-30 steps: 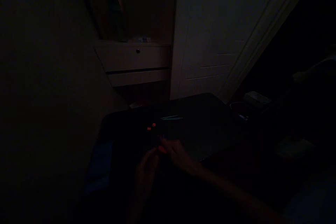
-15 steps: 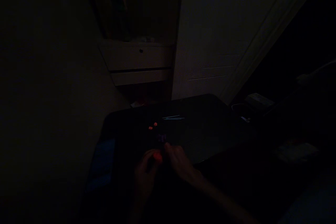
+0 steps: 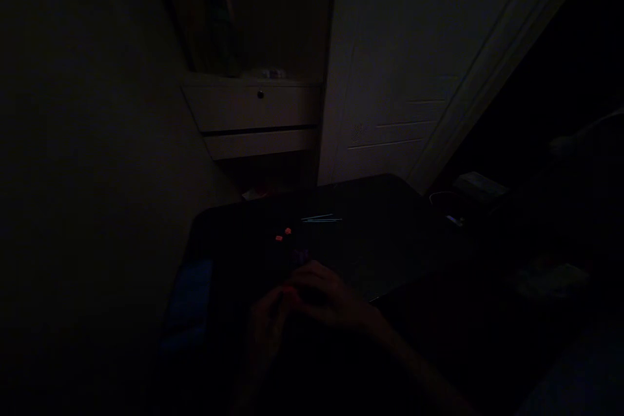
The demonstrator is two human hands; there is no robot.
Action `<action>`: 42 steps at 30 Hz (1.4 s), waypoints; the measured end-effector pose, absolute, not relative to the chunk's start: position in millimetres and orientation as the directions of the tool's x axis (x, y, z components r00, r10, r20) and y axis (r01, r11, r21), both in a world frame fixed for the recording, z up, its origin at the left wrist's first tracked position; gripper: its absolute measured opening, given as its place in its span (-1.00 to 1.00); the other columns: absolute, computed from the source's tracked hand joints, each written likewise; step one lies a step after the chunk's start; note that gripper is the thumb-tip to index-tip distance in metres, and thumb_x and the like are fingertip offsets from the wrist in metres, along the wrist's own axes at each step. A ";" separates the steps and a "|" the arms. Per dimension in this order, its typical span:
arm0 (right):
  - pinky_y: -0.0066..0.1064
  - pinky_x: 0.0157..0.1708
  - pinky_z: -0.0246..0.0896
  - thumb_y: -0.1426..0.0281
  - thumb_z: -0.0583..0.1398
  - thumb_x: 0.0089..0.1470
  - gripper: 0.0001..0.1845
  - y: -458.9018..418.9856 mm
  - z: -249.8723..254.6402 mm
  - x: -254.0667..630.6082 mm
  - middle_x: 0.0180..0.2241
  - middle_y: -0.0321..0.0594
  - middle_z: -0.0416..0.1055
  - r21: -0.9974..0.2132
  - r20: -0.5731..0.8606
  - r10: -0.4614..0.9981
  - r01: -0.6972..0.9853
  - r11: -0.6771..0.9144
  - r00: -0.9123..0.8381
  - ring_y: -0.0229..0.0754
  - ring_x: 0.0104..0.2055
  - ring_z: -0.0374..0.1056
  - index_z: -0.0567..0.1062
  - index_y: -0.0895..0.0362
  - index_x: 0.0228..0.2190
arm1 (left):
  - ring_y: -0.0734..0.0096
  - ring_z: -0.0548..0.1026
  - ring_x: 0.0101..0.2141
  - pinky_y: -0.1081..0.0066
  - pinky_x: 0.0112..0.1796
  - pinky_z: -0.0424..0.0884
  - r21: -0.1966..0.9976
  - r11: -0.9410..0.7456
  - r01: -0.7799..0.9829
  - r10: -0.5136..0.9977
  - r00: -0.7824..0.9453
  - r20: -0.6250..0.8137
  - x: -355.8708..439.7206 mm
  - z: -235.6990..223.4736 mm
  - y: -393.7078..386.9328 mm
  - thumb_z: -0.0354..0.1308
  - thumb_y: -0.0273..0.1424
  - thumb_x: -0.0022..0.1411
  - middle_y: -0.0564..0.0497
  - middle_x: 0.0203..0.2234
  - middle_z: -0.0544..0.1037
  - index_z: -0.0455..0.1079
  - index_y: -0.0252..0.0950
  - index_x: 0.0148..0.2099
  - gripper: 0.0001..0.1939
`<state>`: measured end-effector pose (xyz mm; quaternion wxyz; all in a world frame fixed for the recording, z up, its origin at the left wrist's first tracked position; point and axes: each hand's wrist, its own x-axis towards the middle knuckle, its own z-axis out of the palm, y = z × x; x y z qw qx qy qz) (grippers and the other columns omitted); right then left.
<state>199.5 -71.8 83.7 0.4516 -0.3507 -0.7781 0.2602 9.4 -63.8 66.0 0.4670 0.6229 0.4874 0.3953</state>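
The room is very dark. My left hand (image 3: 269,325) and my right hand (image 3: 327,296) meet over the near part of a dark table (image 3: 390,234), fingers curled together around a small orange-red piece (image 3: 288,288) that barely shows between them. Two more small orange-red pieces (image 3: 283,234) lie on the table just beyond my hands, with a faint purple bit (image 3: 301,255) near them. A pair of thin pale sticks (image 3: 322,218) lies farther back.
A pale drawer unit (image 3: 253,114) hangs on the wall behind the table, a white door (image 3: 400,65) to its right. A blue thing (image 3: 188,302) sits at the table's left edge. Dim objects (image 3: 475,185) lie to the right.
My right hand has closed in over my left hand, and the orange-red piece, plainly seen before, is now almost covered by the fingers.
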 end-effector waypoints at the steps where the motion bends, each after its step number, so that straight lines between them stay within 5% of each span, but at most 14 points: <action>1: -0.22 0.09 0.40 0.31 0.31 0.31 -0.67 -71.4 85.8 200.9 0.00 -0.10 0.52 -0.709 0.517 0.773 0.322 0.627 -0.367 -0.09 0.07 0.43 0.53 0.06 0.08 | 0.15 0.62 -0.36 0.36 -0.31 0.50 0.964 -0.094 0.247 0.975 0.217 0.039 9.3 66.3 -64.1 0.17 0.07 0.28 -0.04 -0.43 0.68 0.62 -0.27 -0.29 -0.50; 8: -0.14 0.18 0.32 0.33 0.23 0.37 -0.59 -75.0 102.9 204.3 0.06 -0.01 0.47 -0.540 0.456 0.717 0.476 0.694 -0.528 0.00 0.14 0.37 0.40 0.12 0.18 | 0.23 0.55 -0.44 0.40 -0.40 0.44 0.969 -0.085 0.234 0.985 0.166 0.046 11.3 67.2 -65.2 0.18 0.07 0.26 0.01 -0.52 0.60 0.56 -0.27 -0.39 -0.50; 18: -0.17 0.05 0.38 0.33 0.17 0.42 -0.72 -68.3 94.5 207.9 -0.02 0.05 0.53 -0.337 0.492 0.690 0.615 0.713 -0.531 0.01 0.06 0.43 0.48 0.19 0.06 | 0.16 0.56 -0.38 0.33 -0.31 0.50 0.981 0.045 0.187 0.987 0.140 -0.072 15.1 72.8 -64.7 0.12 0.26 0.19 -0.06 -0.48 0.62 0.57 -0.30 -0.39 -0.32; 26: -0.19 0.10 0.40 0.36 0.13 0.44 -0.73 -68.5 83.9 202.3 -0.03 -0.02 0.55 -0.329 0.606 0.639 0.582 0.743 -0.474 -0.02 0.08 0.44 0.47 0.15 0.09 | 0.17 0.58 -0.39 0.34 -0.31 0.51 0.985 0.072 0.154 0.985 0.142 -0.094 15.9 76.8 -64.8 0.18 0.18 0.20 -0.07 -0.48 0.65 0.61 -0.31 -0.37 -0.39; 34: -0.25 -0.02 0.42 0.35 0.13 0.44 -0.81 -65.7 77.0 205.4 -0.18 -0.07 0.56 -0.280 0.596 0.624 0.598 0.751 -0.505 -0.08 -0.11 0.43 0.51 0.19 -0.09 | 0.07 0.63 -0.42 0.24 -0.28 0.61 0.964 0.026 0.264 0.986 0.151 -0.068 16.3 77.0 -61.1 0.19 0.27 0.09 -0.09 -0.55 0.67 0.61 -0.26 -0.46 -0.35; 42: -0.20 0.16 0.33 0.25 0.18 0.41 -0.69 -77.7 86.0 204.3 0.04 -0.02 0.50 -0.375 0.483 0.738 0.650 0.661 -0.472 -0.05 0.12 0.37 0.47 0.16 0.06 | -0.04 0.71 -0.33 0.20 -0.28 0.67 0.933 -0.051 0.357 0.993 0.114 0.011 16.6 70.1 -56.4 0.16 0.33 0.04 -0.16 -0.39 0.76 0.65 -0.24 -0.34 -0.30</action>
